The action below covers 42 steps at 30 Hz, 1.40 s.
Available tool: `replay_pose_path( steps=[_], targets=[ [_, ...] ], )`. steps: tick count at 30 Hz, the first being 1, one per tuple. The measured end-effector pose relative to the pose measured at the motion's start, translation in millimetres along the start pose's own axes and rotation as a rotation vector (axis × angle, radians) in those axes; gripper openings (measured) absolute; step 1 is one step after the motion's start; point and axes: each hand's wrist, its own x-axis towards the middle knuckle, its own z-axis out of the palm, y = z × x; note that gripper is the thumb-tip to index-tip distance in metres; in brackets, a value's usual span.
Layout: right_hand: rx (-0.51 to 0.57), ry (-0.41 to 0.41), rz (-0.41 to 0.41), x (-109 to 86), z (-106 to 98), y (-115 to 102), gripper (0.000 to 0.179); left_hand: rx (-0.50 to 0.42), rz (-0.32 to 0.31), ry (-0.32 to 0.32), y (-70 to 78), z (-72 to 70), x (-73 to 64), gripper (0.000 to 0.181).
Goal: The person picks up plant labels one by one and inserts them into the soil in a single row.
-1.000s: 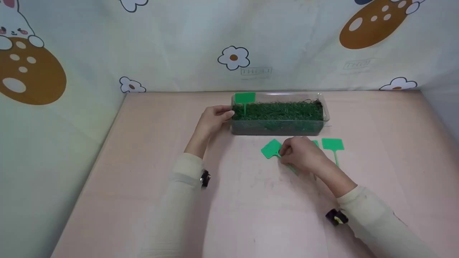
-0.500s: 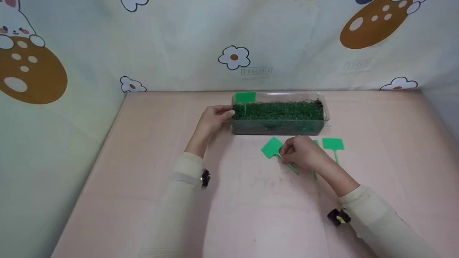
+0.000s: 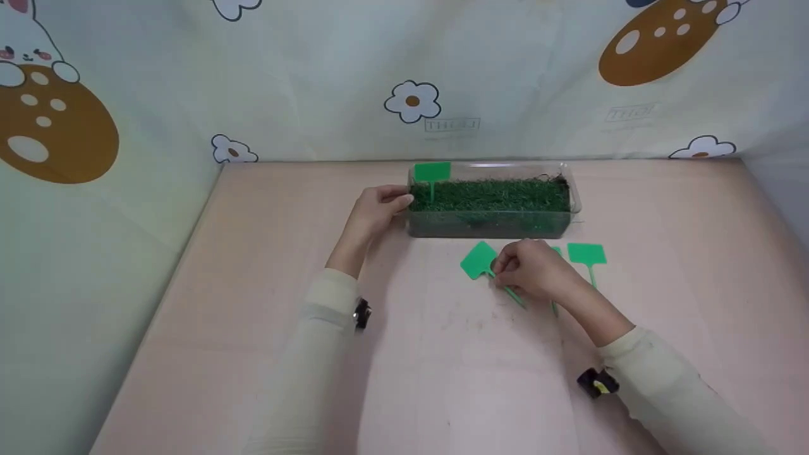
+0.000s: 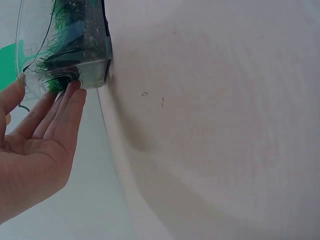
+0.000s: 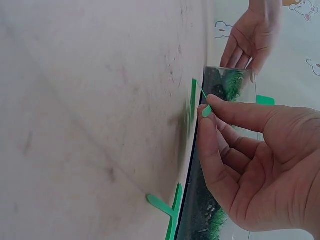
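Observation:
My right hand (image 3: 534, 268) pinches the stem of a green plant label (image 3: 478, 260) between thumb and fingertips, in front of a clear plastic box (image 3: 490, 225). The label's plate points to the back left, and its stem end (image 5: 206, 111) shows in the right wrist view. At the box's left end is my left hand (image 3: 371, 210), its extended fingers against the end wall and its thumb near the rim. Artificial grass (image 3: 499, 196) over a dark base fills the box. One green label (image 3: 432, 171) stands upright in the grass at the left end.
Two more green labels lie right of the held one: one (image 3: 586, 253) with its plate in view, another (image 3: 555, 309) mostly behind my right hand. A patterned cloth wall (image 3: 316, 95) rises close behind the box. The table (image 3: 253, 253) is pinkish.
The right forearm has shifted very slightly right, and the held label has turned a little, with more of its stem showing. The left hand and the box have stayed put.

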Motion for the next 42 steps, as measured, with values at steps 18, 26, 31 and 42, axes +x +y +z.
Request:
replay_pose_path(
  steps=[18, 26, 31, 42],
  targets=[
    [0.001, 0.019, -0.024, -1.0, -1.0, -2.7, 0.010, 0.011, 0.008, 0.016, 0.5, 1.2, -0.6, 0.041],
    [0.046, 0.005, -0.008, -1.2, -0.2, -3.6, 0.009, 0.006, 0.023, 0.005, -0.1, 0.3, -1.5, 0.041],
    [0.072, 0.005, -0.023, -1.6, 0.1, -4.7, 0.009, 0.012, 0.030, 0.001, -0.3, 0.1, -1.5, 0.041],
    [0.084, 0.003, -0.030, -2.5, -0.9, -6.8, 0.012, 0.016, 0.012, 0.005, 0.3, 0.0, -1.6, 0.043]
  ],
)
